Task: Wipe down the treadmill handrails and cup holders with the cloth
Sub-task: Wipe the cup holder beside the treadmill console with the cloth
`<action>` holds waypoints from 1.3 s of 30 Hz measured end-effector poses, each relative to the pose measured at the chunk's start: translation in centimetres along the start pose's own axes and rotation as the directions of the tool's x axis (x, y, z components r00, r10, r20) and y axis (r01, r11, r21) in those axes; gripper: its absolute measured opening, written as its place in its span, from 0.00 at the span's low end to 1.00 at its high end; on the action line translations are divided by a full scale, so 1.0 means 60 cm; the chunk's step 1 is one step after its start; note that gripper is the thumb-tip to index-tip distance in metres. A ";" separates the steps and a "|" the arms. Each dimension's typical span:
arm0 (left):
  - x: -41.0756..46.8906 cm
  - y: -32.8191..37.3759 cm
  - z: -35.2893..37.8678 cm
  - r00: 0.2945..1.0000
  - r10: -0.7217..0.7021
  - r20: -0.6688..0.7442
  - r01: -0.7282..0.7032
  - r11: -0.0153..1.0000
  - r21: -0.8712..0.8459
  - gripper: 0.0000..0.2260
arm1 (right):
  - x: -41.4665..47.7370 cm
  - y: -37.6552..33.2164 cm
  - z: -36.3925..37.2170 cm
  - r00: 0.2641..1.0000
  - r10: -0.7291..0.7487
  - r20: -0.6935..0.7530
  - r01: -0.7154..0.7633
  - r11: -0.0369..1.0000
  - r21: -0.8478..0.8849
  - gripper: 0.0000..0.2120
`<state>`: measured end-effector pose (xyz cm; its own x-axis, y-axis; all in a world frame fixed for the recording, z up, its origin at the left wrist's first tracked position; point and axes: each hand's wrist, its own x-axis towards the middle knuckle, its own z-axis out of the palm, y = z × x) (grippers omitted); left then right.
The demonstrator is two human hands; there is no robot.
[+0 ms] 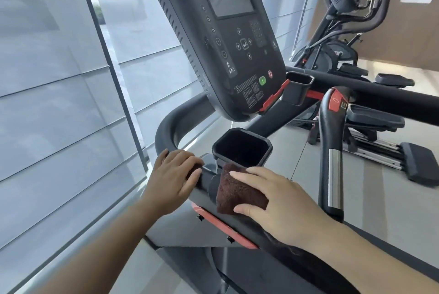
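Right hand (pixel 280 203) flat, fingers spread, pressing folded dark brown cloth (pixel 240 192) onto the treadmill frame just below the near cup holder (pixel 242 148); not a closed grasp, palm pinning cloth to the surface, thumb along cloth's lower edge. Left hand (pixel 177 178) laid palm-down, fingers loosely curved over the left handrail (pixel 171 127) where it meets the frame, holding nothing, just beside the cloth, not touching it. Cloth's upper edge touching the base of the near cup holder, black, squarish, open top, inside dark, contents cannot tell. Red trim strip (pixel 223 226) on the frame under the cloth, two small black fasteners beneath it. Left handrail curving up and back behind the left hand toward the console. Console (pixel 228 39) tilted overhead, dark screen, button clusters, green button (pixel 262 80) and red button (pixel 270 74) near its bottom, red clip along lower right edge. Far cup holder (pixel 299 84) to the right of the console, well apart from both hands. Upright grip (pixel 332 151) with red top panel and silver sensor band standing right of the right hand, near but not touching. Long black crossbar running right behind it. Elliptical machine (pixel 344 56) in the background right, pedals and rails on grey floor. Blinds (pixel 47 79) over window to the left, dark window frame post close by the left handrail
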<state>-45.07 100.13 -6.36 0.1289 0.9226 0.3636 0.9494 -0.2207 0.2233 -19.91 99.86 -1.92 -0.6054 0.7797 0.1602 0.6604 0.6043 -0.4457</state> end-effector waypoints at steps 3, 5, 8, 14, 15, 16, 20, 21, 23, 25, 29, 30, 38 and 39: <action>0.021 -0.010 -0.008 1.000 -0.020 0.010 0.020 1.000 -0.008 0.20 | 0.011 0.032 -0.026 0.999 0.030 -0.038 -0.025 0.992 0.121 0.27; 0.040 -0.006 -0.009 0.996 -0.079 -0.028 0.077 0.995 -0.070 0.21 | 0.039 0.051 -0.045 0.982 0.041 -0.184 -0.015 0.990 0.140 0.26; 0.078 0.012 -0.005 0.971 -0.217 -0.097 0.199 0.965 -0.169 0.20 | 0.094 0.054 -0.047 0.969 -0.004 -0.248 0.021 0.998 0.067 0.26; 0.100 0.012 0.013 0.935 -0.354 -0.010 0.353 0.933 -0.066 0.17 | 0.092 0.078 0.015 1.000 0.003 -0.004 -0.004 0.978 -0.210 0.30; 0.097 0.012 0.013 0.937 -0.350 0.006 0.349 0.935 -0.056 0.18 | 0.089 0.087 0.015 1.000 0.002 -0.004 -0.002 0.984 -0.176 0.31; 0.096 0.014 0.013 0.938 -0.347 0.014 0.347 0.937 -0.044 0.19 | 0.092 0.093 0.013 1.000 -0.002 -0.009 0.000 0.987 -0.160 0.31; 0.097 0.017 0.014 0.935 -0.354 0.030 0.354 0.935 0.002 0.24 | 0.137 0.091 0.007 0.998 0.050 -0.046 -0.056 0.989 -0.136 0.26; 0.098 0.018 0.014 0.935 -0.352 0.038 0.352 0.936 0.011 0.26 | 0.140 0.091 0.007 0.998 0.041 -0.049 -0.047 0.988 -0.144 0.26; 0.099 0.020 0.012 0.934 -0.352 0.057 0.351 0.936 0.026 0.28 | 0.126 0.100 0.011 0.995 -0.032 -0.097 0.021 0.993 -0.117 0.25; 0.100 0.020 0.011 0.934 -0.352 0.059 0.351 0.936 0.036 0.27 | 0.102 0.115 0.019 0.985 -0.073 -0.159 0.067 0.997 -0.042 0.25; 0.098 0.019 0.012 0.933 -0.355 0.060 0.354 0.935 0.027 0.27 | 0.148 0.134 0.009 0.961 0.101 -0.257 -0.086 0.994 0.070 0.23; 0.097 0.019 0.012 0.933 -0.355 0.058 0.354 0.935 0.025 0.27 | 0.166 0.136 0.000 0.948 0.172 -0.266 -0.139 0.980 0.140 0.23; 0.097 0.019 0.015 0.935 -0.353 0.030 0.353 0.936 0.014 0.27 | 0.156 0.144 0.015 0.962 0.164 -0.220 -0.148 0.985 0.085 0.25; 0.096 0.020 0.014 0.935 -0.353 0.029 0.353 0.936 0.011 0.27 | 0.174 0.145 0.008 0.956 0.205 -0.210 -0.182 0.975 0.125 0.25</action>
<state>-42.96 105.45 -4.77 -0.2059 0.9500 0.2348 0.9371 0.1223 0.3270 -20.69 113.19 -4.55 -0.3502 0.9036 0.2467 0.6985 0.4274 -0.5739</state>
